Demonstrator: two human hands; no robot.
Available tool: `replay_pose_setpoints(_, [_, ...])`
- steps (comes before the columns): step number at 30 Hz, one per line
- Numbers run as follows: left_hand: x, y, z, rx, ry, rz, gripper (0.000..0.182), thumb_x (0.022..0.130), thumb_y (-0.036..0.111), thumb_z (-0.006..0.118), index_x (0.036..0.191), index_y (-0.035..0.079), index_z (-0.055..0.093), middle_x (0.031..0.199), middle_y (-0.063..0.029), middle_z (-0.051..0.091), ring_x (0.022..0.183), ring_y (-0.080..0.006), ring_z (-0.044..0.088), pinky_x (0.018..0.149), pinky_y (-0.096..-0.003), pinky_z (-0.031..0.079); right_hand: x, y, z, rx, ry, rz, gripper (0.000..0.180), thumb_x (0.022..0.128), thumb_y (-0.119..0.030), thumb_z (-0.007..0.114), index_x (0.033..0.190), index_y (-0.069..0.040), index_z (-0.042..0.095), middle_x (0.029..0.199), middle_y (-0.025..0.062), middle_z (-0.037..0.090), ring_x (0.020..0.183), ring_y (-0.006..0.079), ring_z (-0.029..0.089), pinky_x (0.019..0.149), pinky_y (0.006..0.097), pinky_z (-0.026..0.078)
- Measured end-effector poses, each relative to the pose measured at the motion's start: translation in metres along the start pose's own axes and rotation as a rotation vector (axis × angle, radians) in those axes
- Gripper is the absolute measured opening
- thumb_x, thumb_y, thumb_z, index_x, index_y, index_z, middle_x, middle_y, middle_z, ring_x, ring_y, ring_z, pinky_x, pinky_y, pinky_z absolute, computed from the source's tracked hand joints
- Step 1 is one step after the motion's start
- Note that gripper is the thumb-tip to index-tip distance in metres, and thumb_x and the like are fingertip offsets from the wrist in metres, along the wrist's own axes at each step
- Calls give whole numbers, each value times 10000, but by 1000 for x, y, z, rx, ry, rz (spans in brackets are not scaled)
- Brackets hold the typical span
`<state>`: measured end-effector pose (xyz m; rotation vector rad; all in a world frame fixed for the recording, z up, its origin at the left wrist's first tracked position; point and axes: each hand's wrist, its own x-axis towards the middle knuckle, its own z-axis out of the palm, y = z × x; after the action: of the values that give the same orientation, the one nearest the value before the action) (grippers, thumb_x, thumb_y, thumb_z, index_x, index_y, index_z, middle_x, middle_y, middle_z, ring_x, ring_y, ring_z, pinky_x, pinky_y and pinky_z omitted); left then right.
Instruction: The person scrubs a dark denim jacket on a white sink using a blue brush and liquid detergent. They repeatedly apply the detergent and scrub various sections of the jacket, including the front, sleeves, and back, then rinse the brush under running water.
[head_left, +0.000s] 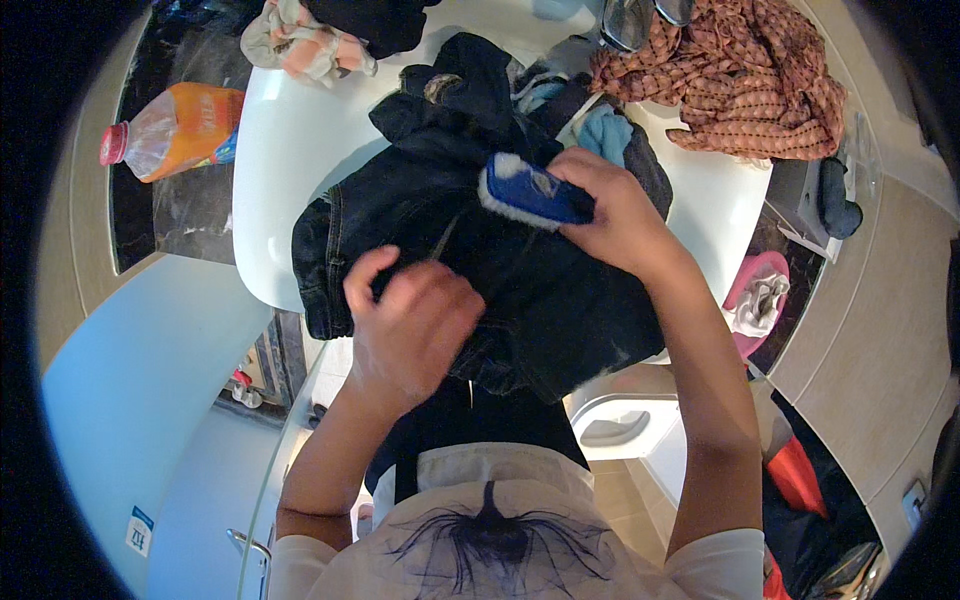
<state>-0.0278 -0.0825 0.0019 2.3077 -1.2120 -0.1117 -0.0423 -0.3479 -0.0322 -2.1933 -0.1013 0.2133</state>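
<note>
Dark denim clothing (405, 187) lies bunched over the front edge of a white washbasin (262, 172). My right hand (615, 210) grips a blue scrubbing brush with white bristles (532, 193) by its right end, just over the middle of the denim. The bristles face down and to the left. My left hand (420, 322) rests on or just above the denim's near left part, fingers curled and slightly blurred; whether it pinches the cloth cannot be made out. Behind the brush, blue and dark wet cloths (600, 135) lie in the basin under the faucet (626, 26).
An orange-labelled bottle with a red cap (180, 131) lies at the left. Patterned orange-brown cloth (757, 82) covers the basin's back right. Light and dark cloths (307, 41) sit back left. A pink basin holding white cloth (761, 300) stands at right, near a toilet (630, 427).
</note>
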Motion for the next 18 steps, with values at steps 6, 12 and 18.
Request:
replay_pose_setpoints(6, [-20, -1, 0, -60, 32, 24, 168, 733, 122, 657, 897, 133, 690, 1065, -28, 655, 1091, -200, 557, 985, -469, 321, -56, -7, -15, -31, -154, 155, 431, 592, 37, 708, 1006, -13, 599, 1016, 153, 624, 977, 356, 621, 843, 374, 503])
replay_pose_setpoints(12, [-25, -3, 7, 38, 139, -27, 186, 743, 115, 676, 921, 157, 708, 1131, -12, 641, 1127, -214, 528, 972, -443, 329, -49, -37, -25, 223, 31, 319, 736, 794, -157, 750, 1433, -112, 388, 1286, 150, 572, 1078, 226, 616, 912, 324, 496])
replay_pose_setpoints(18, [-34, -9, 17, 90, 165, -51, 212, 756, 147, 720, 965, 114, 726, 1131, -10, 651, 1089, -213, 541, 917, -399, 350, -18, -110, 35, -346, -350, 355, 548, 984, -351, 455, 1494, -311, 256, 980, 185, 584, 705, 323, 651, 552, 422, 555])
